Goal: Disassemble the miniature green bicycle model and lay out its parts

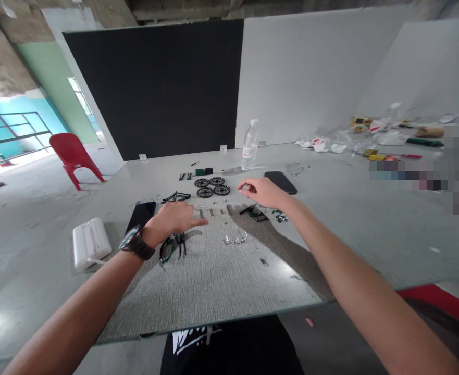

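Note:
My left hand (176, 216), with a watch on its wrist, hovers palm down over small model-bicycle parts. Its thumb sticks out to the side and it holds nothing. A dark miniature frame (176, 197) lies just beyond its fingers, and a dark green ring-shaped part (166, 250) lies below. My right hand (262, 190) is right of four-spoked-looking miniature wheels (222, 190), fingers curled together; anything pinched in them is too small to make out. Tiny metal pieces (211, 212) and a silver handlebar-like part (236, 239) lie between and in front of my hands.
A water bottle (250, 146) stands at the back. One phone (140, 216) lies left, another dark phone-like slab (286, 182) right. A white device (90, 244) sits far left. Dark parts (256, 212) and small hardware (279, 215) lie under my right forearm. Clutter (385, 136) covers the far right.

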The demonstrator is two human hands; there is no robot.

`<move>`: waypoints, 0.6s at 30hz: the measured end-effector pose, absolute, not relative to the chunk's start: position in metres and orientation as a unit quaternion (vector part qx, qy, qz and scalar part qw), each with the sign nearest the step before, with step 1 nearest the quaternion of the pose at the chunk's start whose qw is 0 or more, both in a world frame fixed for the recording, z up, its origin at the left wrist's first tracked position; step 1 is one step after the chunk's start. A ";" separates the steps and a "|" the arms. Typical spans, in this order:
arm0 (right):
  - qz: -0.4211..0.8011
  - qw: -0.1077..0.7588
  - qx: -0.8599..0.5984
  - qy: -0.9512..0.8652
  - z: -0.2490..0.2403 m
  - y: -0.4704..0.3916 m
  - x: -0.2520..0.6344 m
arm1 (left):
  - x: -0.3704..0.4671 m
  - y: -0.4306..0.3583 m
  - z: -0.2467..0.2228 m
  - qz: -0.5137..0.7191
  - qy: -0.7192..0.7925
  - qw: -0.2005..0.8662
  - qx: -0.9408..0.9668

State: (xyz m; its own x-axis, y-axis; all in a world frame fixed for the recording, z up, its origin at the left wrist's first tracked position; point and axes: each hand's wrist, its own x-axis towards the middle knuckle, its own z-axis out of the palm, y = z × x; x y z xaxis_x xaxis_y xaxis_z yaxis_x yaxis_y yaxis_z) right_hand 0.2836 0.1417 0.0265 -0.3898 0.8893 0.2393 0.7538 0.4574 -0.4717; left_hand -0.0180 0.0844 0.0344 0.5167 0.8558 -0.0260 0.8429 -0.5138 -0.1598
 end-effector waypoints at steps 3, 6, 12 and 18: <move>0.141 0.235 -0.494 -0.825 0.026 0.142 0.284 | -0.019 0.085 0.033 0.052 -0.493 0.065 -0.866; 0.134 0.238 -0.493 -0.826 0.026 0.142 0.284 | -0.019 0.085 0.031 0.044 -0.496 0.080 -0.864; 0.134 0.246 -0.492 -0.824 0.028 0.140 0.282 | 0.017 0.067 0.032 -0.053 -0.410 0.119 -0.903; 0.126 0.255 -0.485 -0.827 0.025 0.140 0.282 | 0.070 0.052 0.027 -0.043 -0.306 0.086 -0.947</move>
